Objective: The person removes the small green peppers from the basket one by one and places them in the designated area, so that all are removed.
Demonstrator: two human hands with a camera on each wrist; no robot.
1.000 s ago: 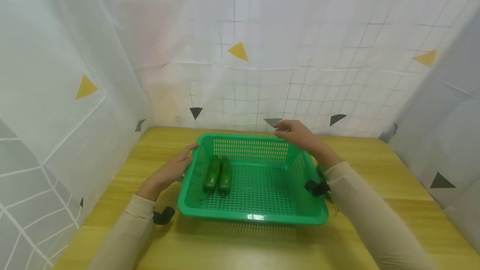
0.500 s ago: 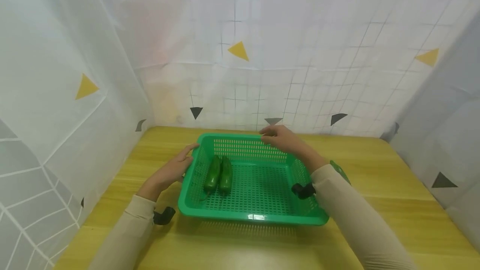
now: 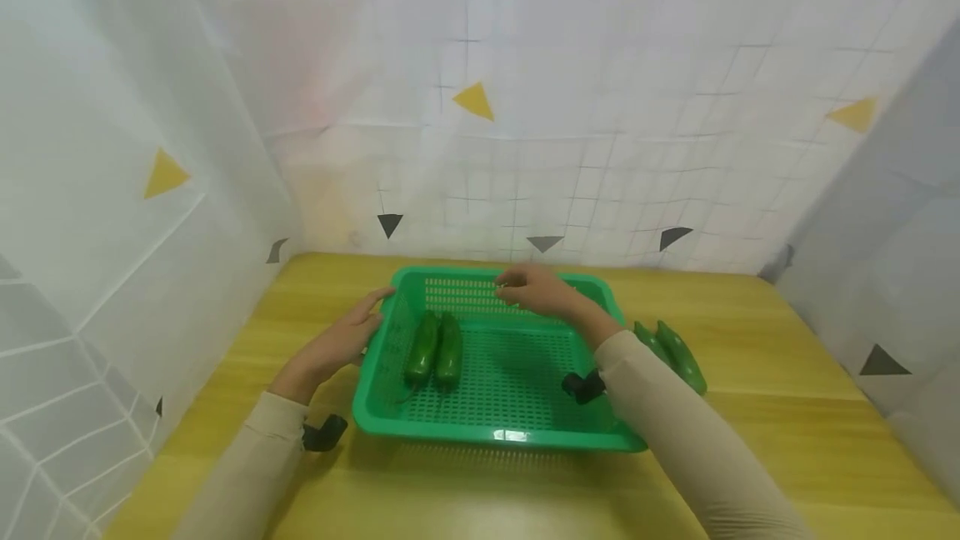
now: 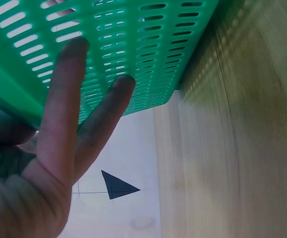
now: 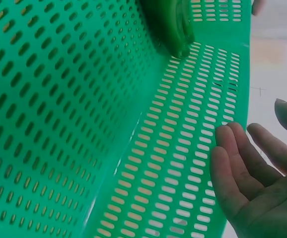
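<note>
A green slotted plastic basket stands on the table. Inside it, along the left side, lie two green peppers, side by side; part of them shows in the right wrist view. My left hand is at the basket's left side, a fingertip at the rim. In the left wrist view, straight fingers lie against the outer slotted wall. My right hand hangs over the basket near its back wall, fingers loosely bent, nothing held. In the right wrist view its fingers appear beside that slotted wall.
Two more green peppers lie on the wooden table just right of the basket, partly behind my right sleeve. White patterned sheets enclose the table at the back and sides.
My right hand has moved left and nearer, from above the back right corner to over the basket's middle. The peppers on the right have come out from behind the sleeve. My left hand stays put.
</note>
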